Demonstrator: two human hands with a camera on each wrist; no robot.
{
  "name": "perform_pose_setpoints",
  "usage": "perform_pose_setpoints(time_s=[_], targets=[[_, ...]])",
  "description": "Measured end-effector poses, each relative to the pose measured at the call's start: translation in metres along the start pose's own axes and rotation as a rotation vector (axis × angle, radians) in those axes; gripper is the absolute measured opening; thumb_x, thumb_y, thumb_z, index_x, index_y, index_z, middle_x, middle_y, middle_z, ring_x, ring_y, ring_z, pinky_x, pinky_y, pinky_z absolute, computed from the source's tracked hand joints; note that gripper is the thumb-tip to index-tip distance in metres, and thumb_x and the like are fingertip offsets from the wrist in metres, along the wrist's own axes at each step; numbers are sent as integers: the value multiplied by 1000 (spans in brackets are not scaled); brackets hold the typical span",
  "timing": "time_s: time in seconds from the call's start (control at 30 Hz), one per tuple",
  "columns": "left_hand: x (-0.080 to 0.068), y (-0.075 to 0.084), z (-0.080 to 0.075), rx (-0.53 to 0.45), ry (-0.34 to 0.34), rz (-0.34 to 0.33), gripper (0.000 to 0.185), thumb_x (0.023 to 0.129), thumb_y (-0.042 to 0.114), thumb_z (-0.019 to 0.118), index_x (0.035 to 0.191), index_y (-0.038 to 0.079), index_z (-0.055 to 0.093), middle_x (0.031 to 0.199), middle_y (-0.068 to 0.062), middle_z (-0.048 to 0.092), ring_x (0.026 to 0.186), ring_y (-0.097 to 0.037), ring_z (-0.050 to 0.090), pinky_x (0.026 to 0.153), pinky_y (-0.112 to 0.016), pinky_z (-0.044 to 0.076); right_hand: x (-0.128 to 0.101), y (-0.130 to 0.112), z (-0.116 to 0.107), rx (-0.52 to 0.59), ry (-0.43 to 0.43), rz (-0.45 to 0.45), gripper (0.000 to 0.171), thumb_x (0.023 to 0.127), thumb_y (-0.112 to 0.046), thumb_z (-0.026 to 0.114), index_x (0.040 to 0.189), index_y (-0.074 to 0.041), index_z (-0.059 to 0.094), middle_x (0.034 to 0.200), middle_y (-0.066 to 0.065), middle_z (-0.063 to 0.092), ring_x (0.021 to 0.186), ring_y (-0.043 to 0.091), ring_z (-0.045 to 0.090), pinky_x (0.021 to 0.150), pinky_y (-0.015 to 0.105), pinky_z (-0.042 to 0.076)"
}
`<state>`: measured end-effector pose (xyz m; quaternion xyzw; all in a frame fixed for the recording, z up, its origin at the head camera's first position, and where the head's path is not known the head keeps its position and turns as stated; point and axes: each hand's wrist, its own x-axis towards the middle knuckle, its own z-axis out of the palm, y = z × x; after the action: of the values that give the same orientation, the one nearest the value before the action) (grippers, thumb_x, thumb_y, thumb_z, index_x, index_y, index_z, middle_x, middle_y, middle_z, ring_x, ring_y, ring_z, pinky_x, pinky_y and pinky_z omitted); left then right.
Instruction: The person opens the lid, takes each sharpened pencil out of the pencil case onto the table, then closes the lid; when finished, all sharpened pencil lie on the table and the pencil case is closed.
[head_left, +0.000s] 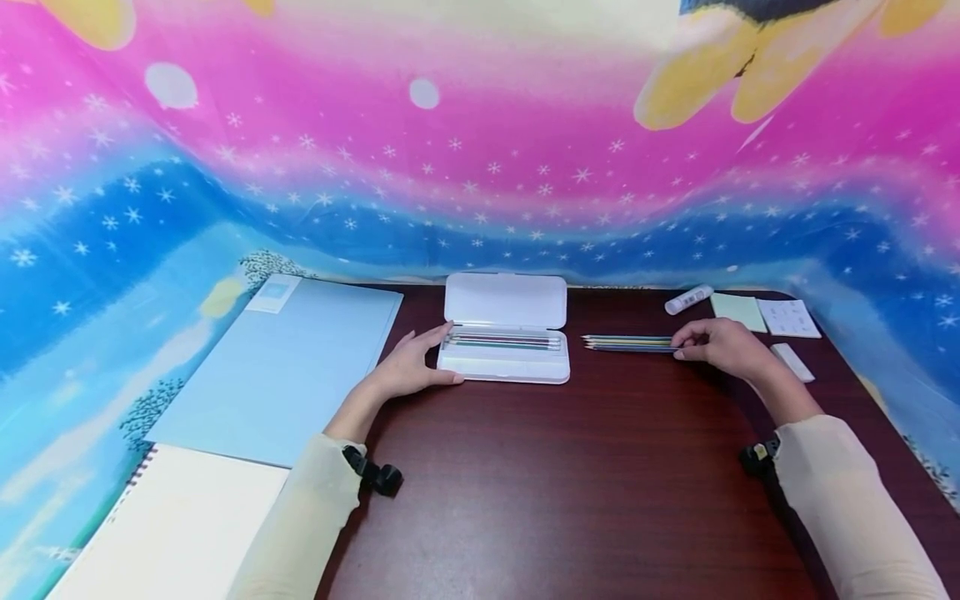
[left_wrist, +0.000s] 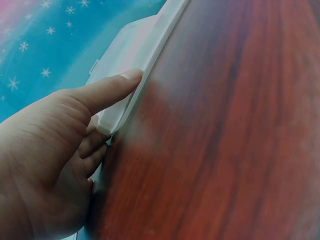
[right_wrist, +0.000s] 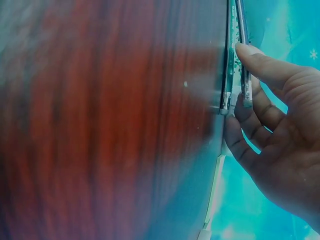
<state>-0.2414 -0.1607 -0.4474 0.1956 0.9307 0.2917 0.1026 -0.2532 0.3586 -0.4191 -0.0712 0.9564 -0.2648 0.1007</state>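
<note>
An open white pencil case lies at the back middle of the dark red table, lid tipped back, with several coloured pencils in its tray. My left hand grips the case's left end; in the left wrist view the thumb lies along the front edge of the case, and the other fingers of that hand curl at its corner. Right of the case, a loose bundle of pencils lies on the table. My right hand pinches their right ends, thumb on top.
A light blue folder and a spiral notebook lie to the left. At the back right lie a glue stick, a green sticky note, a white card and an eraser. A colourful cloth surrounds the table.
</note>
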Motion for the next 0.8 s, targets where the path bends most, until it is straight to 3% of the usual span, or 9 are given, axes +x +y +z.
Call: perform_pose_setpoints(time_s=[0.8], targets=[[0, -1, 0, -12, 11, 4, 99, 85, 49, 78, 163, 19, 24, 167, -8, 31, 156, -29, 27, 131, -52, 6, 6, -6, 1, -33, 0, -31, 14, 98, -13, 66, 109, -10, 73, 88, 6, 60, 78, 22, 51, 70, 34, 42]])
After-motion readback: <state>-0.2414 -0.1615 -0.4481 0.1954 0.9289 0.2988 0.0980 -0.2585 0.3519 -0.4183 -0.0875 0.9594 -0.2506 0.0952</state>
